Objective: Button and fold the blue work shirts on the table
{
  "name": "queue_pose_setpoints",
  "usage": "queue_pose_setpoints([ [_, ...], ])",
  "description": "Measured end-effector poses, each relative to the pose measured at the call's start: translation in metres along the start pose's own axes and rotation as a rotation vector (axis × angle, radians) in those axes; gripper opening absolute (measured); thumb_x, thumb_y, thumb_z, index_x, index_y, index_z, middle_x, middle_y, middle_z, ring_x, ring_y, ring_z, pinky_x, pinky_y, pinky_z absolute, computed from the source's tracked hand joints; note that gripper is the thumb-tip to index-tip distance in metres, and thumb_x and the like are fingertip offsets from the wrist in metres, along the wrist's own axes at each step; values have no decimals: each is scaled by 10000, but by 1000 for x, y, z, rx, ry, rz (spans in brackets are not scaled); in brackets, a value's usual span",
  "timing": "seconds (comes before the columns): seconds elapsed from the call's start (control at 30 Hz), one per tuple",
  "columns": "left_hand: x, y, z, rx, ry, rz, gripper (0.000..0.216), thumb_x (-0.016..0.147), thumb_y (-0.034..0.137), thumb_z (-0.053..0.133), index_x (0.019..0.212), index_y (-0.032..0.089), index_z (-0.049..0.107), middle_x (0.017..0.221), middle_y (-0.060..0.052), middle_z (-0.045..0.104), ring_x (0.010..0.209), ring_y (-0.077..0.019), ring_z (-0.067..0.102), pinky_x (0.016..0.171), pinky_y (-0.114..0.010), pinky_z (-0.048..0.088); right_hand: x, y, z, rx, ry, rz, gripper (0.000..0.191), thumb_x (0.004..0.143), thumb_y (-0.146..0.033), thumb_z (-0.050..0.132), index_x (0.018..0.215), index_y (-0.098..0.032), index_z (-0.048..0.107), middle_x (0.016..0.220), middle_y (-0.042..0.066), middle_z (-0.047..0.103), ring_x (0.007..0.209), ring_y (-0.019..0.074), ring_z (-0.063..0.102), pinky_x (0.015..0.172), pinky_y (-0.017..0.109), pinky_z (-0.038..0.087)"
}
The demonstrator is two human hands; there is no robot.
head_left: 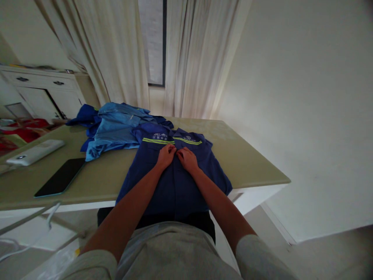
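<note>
A dark blue work shirt (151,175) with yellow-green reflective stripes lies flat on the table (250,163), its lower part hanging over the near edge. My left hand (165,154) and my right hand (187,158) meet at the shirt's front placket, just below the stripes. Both have their fingers curled and pinched on the fabric at the middle seam. What sits between the fingertips is too small to make out.
A heap of lighter blue clothes (113,130) lies behind the shirt to the left. A dark phone (60,177) and a white power bank (36,151) lie at the table's left. A white cabinet (43,93) and curtains (116,54) stand behind.
</note>
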State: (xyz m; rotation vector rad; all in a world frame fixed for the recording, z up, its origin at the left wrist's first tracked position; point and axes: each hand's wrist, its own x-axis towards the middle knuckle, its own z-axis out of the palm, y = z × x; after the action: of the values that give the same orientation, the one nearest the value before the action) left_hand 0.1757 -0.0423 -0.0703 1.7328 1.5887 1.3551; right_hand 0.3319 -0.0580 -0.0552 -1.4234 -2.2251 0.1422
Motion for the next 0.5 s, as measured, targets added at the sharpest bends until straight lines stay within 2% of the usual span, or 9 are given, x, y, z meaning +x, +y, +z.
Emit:
queue_pose_setpoints([
  [0.17, 2, -2, 1, -72, 0, 44, 101, 902, 246, 656, 961, 175, 698, 1035, -93, 784, 1000, -248, 744, 934, -380, 577, 1, 7, 3, 83, 94, 85, 199, 1032, -387, 595, 1005, -226, 710, 1061, 50, 687, 910, 188, 640, 802, 282, 468],
  [0.37, 3, -6, 2, -173, -26, 71, 104, 867, 254, 682, 927, 172, 702, 989, -89, 786, 957, -252, 753, 905, -385, 598, 2, 10, 5, 123, 123, 115, 166, 973, -375, 682, 912, -222, 662, 987, 29, 677, 838, 179, 620, 757, 287, 449],
  [0.5, 3, -3, 4, -225, -41, 95, 125, 899, 199, 599, 949, 165, 708, 1006, -92, 783, 983, -236, 747, 962, -391, 582, 2, 13, 6, 160, 135, 109, 180, 962, -379, 695, 898, -218, 645, 970, 27, 674, 855, 182, 616, 781, 295, 452],
])
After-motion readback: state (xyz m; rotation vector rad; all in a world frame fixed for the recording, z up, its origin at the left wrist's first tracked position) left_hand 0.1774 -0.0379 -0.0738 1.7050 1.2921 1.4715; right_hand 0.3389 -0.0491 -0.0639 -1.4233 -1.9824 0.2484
